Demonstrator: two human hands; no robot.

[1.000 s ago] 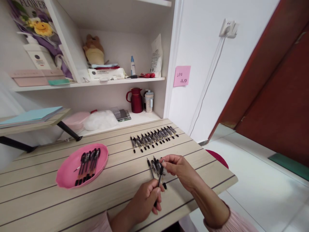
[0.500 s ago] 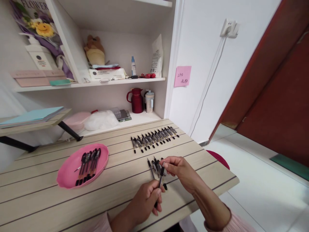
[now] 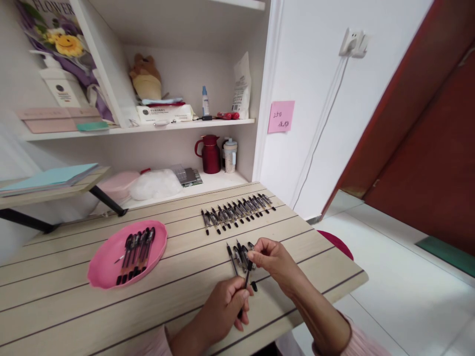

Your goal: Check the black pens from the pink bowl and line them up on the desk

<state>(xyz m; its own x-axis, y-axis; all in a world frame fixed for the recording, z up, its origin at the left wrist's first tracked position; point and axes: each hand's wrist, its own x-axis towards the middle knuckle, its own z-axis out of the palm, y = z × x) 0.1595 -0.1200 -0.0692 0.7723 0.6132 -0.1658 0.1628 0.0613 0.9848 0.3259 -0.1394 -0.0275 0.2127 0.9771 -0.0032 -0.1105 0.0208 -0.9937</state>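
Over the near part of the table, my left hand point(image 3: 230, 302) is closed around the lower body of a black pen point(image 3: 248, 278), which points up and away from me. My right hand point(image 3: 270, 254) pinches at the upper end of that same pen, its fingertips hiding the tip. Just behind and under my hands lie several loose pens and caps point(image 3: 237, 253) in a small group. Farther back, a long slanting row of pens point(image 3: 233, 212) rests on the tabletop, with caps beside them.
To the left, a pink plate point(image 3: 104, 257) bears several capped pens point(image 3: 137, 252). A small raised shelf point(image 3: 74, 185) with papers stands at the back left. Behind the table are a red jug point(image 3: 211, 154) and a pale cup point(image 3: 230, 155). The table's right edge drops to the floor.
My right hand has moved slightly down along the pen, toward my left hand. My left hand stays in about the same place.
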